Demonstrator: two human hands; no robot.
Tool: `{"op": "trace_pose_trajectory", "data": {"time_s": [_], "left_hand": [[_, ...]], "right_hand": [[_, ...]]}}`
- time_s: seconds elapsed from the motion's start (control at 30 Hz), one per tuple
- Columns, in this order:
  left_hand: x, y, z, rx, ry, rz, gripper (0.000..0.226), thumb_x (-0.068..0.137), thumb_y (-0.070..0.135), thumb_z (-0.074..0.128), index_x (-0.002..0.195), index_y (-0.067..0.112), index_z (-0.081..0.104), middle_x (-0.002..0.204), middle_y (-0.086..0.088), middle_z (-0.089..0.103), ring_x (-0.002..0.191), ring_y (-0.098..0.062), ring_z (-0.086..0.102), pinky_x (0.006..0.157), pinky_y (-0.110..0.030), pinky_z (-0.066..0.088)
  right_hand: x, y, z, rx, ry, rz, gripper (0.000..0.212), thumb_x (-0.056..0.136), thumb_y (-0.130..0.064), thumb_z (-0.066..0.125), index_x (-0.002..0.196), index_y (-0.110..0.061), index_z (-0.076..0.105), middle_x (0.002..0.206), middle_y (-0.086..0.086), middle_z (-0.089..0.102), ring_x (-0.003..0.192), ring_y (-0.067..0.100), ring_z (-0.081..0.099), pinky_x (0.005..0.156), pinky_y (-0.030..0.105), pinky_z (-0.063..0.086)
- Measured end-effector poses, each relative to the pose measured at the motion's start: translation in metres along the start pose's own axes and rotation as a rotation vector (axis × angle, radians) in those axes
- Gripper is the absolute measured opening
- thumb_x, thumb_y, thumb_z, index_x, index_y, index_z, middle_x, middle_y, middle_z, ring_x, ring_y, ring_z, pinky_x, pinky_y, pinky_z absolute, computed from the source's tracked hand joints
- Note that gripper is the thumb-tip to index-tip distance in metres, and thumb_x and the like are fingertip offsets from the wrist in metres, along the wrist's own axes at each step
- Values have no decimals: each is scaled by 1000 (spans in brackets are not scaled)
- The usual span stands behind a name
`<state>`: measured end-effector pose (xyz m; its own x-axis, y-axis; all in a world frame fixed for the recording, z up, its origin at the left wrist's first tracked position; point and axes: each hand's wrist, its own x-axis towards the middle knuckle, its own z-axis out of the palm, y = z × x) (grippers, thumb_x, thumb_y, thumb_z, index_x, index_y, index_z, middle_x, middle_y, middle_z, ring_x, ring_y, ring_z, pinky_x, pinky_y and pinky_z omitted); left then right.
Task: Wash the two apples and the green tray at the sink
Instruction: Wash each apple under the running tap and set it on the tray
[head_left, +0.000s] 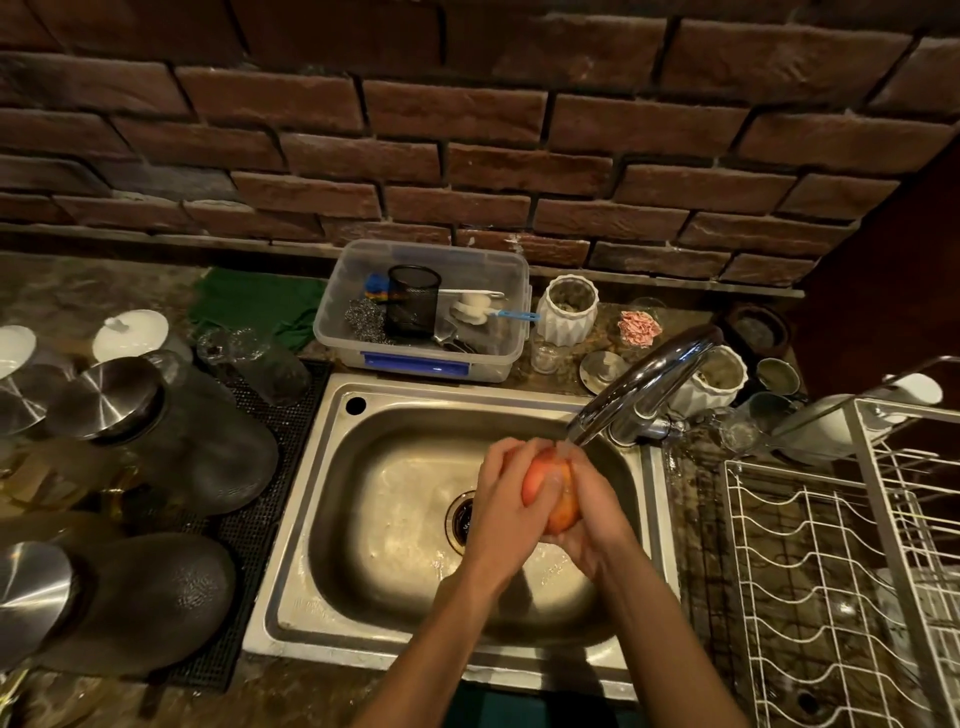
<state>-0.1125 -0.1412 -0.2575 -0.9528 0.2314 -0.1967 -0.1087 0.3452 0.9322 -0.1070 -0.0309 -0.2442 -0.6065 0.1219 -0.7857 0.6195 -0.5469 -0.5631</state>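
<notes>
Head view: two-handed grip (545, 499) around apple (551, 486).

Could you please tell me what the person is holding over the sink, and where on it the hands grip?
Both hands cup one round red-orange apple under the tap: the left hand wraps its left side, the right hand its right and underside.

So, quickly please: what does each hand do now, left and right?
Left hand: closed around the apple.
Right hand: closed around the same apple, under the tap.
</notes>
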Motion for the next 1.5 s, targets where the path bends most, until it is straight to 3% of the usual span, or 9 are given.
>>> {"op": "trace_pose_trajectory", "data": {"time_s": [0.13,0.33,0.5,0.63,0.83,1.1,1.3,1.4,1.5], "left_hand": [[4,2,-2,129,3,92,31,87,59,51,113,71,42,133,34,32,121,8,41,97,-23,47],[9,10,6,-319,200,-275,22,101,40,49,115,39,66,122,5,66,108,-10,63,98,-39,55],[14,19,-9,-654,37,-584,29,94,50,58,112,30,69,116,-10,71,102,-26,70,75,-36,61],[15,21,-13,-807,-50,-836,57,76,61,73,118,23,67,118,-15,70,106,-33,69,86,-46,60],[10,25,6,-528,135,-418,17,93,51,55,103,47,67,117,0,68,110,-19,65,83,-31,57],[8,16,-6,-131,67,19,31,84,45,67,115,49,62,126,24,52,113,10,53,89,-8,42],[16,21,-1,-355,100,-213,23,99,38,54,118,38,65,120,6,66,110,-10,64,78,-13,49],[16,22,1,-508,111,-397,28,100,46,50,114,28,67,116,-8,69,110,-26,66,82,-32,56],[17,25,-3,-684,14,-593,40,97,59,48,116,28,66,115,-11,72,105,-29,70,74,-40,60]], "right_hand": [[-2,-10,-3,63,-68,167,50,92,-53,59,125,-17,63,116,22,70,97,36,71,67,49,61],[-9,18,17,-384,169,-400,32,102,-51,42,122,-34,60,113,2,67,103,20,68,83,38,61],[-17,44,8,-643,139,-763,48,101,-51,42,144,-32,40,129,-24,42,114,-9,52,79,5,47],[-20,55,3,-687,132,-897,45,102,-38,52,144,-33,36,136,-37,29,123,-7,46,90,13,50],[-23,29,23,-322,279,-545,38,88,-66,48,120,-45,50,117,-9,64,107,8,63,81,26,53],[-12,-3,9,227,-57,134,47,93,-53,60,121,-16,65,120,22,68,110,41,67,69,54,60],[-13,15,20,-272,156,-400,22,106,-36,39,109,-42,60,120,5,63,103,19,65,82,44,60],[-14,27,12,-565,146,-644,42,104,-46,33,141,-33,46,138,-2,45,112,6,56,88,24,57],[-14,35,3,-690,99,-791,47,103,-43,34,145,-24,41,140,-8,36,124,14,51,97,41,55]]}}
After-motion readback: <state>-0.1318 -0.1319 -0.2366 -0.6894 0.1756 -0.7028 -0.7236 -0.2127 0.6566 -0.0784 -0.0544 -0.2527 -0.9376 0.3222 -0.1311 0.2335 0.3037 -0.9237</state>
